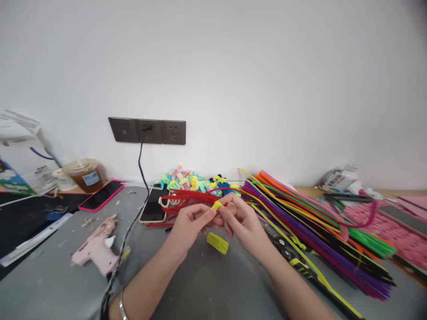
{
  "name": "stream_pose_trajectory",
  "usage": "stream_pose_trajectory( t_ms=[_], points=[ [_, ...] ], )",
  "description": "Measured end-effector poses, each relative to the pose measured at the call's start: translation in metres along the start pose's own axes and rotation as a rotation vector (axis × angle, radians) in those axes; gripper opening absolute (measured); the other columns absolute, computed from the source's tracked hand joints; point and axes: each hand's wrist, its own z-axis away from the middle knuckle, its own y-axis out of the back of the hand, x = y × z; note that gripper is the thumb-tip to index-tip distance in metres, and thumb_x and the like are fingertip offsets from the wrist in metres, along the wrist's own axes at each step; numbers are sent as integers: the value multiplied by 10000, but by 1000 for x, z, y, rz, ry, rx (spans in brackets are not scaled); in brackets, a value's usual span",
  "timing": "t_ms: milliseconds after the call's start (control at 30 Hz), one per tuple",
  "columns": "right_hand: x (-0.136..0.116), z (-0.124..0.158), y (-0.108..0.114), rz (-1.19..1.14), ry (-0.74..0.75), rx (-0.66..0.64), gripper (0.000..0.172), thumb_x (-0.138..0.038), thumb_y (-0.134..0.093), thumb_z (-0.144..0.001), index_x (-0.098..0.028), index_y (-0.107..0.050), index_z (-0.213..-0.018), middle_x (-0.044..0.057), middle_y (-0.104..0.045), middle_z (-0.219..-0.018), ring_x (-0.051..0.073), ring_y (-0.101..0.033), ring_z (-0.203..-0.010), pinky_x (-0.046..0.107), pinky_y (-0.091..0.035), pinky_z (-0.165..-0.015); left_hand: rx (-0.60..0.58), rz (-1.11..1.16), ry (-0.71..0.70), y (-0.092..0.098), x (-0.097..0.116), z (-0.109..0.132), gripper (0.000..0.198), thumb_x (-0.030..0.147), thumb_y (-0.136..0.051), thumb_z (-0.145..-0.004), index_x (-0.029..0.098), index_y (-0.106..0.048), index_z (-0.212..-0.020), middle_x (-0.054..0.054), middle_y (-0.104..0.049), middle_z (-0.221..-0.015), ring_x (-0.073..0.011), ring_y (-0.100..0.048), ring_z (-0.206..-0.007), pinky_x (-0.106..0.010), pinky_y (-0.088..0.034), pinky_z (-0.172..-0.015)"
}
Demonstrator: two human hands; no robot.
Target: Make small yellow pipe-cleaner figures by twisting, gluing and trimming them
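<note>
Both hands meet over the grey table top (pixel 200 289). My left hand (pixel 191 222) and my right hand (pixel 242 220) are closed in pinches on one short yellow pipe cleaner piece (pixel 216 205) held between their fingertips. Just below them lies a small bundle of yellow pipe cleaner pieces (pixel 217 243). Behind the hands is a loose heap of red pipe cleaners (pixel 187 200).
A big bundle of mixed-colour pipe cleaners (pixel 320 222) fans out to the right, with pliers (pixel 300 262) beside it. A pink glue gun (pixel 98 249), two phones (pixel 100 195) (pixel 154 205), a charging cable (pixel 140 169) and small finished figures (pixel 196 181) lie left and behind.
</note>
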Motion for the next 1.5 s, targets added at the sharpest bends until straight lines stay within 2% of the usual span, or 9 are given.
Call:
stream_pose_trajectory(
  t_ms=[333,533,667,800,900,1000,1200,1400,1500],
  points=[
    [1,-6,8,69,80,67,300,-455,-662,-843,-198,-554,-734,-19,-572,-630,113,-499,-546,241,-395,-528,-32,-55,-59,0,-7,-1,309,472,-724,-756,164,-704,-775,-3,-661,-740,-127,-559,-698,-205,-409,-596],
    [-3,-8,22,66,-52,-99,345,-491,-671,-826,-176,-597,-706,-36,-519,-589,99,-432,-522,234,-347,-510,-109,-138,-32,8,-3,-4,287,436,-691,-801,152,-730,-817,5,-620,-719,-107,-510,-677,-204,-383,-617],
    [-4,-6,23,84,-88,-176,323,-468,-677,-823,-173,-608,-713,-29,-542,-613,104,-465,-554,233,-368,-538,-147,-27,22,8,-7,-5,336,375,-782,-722,136,-693,-940,-29,-670,-822,-118,-563,-707,-214,-424,-606],
    [-8,-5,24,125,-138,-252,276,-421,-670,-836,-167,-624,-737,-21,-571,-627,110,-489,-578,230,-393,-563,-105,18,95,7,-5,-3,477,319,-851,-636,143,-634,-1023,-23,-704,-780,-121,-614,-663,-242,-478,-641],
    [-8,-5,24,148,-127,-258,258,-409,-657,-844,-163,-656,-765,-3,-613,-677,112,-509,-584,227,-412,-562,-109,26,103,7,-4,-3,468,308,-858,-626,143,-636,-1004,-15,-711,-737,-113,-621,-621,-243,-488,-632],
    [-6,-5,22,172,-107,-221,241,-387,-616,-867,-163,-673,-798,4,-635,-685,108,-511,-544,229,-416,-542,-89,44,59,8,-6,-5,405,303,-854,-639,142,-660,-956,-8,-707,-708,-106,-619,-615,-232,-486,-629],
    [1,-6,12,313,-16,-47,149,-289,-581,-872,-179,-624,-782,-17,-618,-598,119,-532,-482,242,-406,-530,19,68,17,9,-6,-7,353,338,-862,-621,138,-746,-889,-14,-699,-719,-89,-600,-625,-215,-484,-644],
    [8,0,5,628,252,80,120,-194,-554,-888,-206,-641,-806,13,-690,-690,172,-538,-634,282,-395,-638,59,113,3,9,-3,-6,345,356,-881,-577,152,-744,-820,-13,-706,-745,-104,-615,-662,-234,-509,-676],
    [8,1,4,695,330,115,136,-170,-541,-901,-216,-648,-829,8,-686,-685,179,-498,-636,279,-374,-623,41,94,27,9,0,-6,359,349,-891,-556,146,-740,-810,-16,-707,-721,-109,-615,-644,-228,-498,-641]
  ],
)
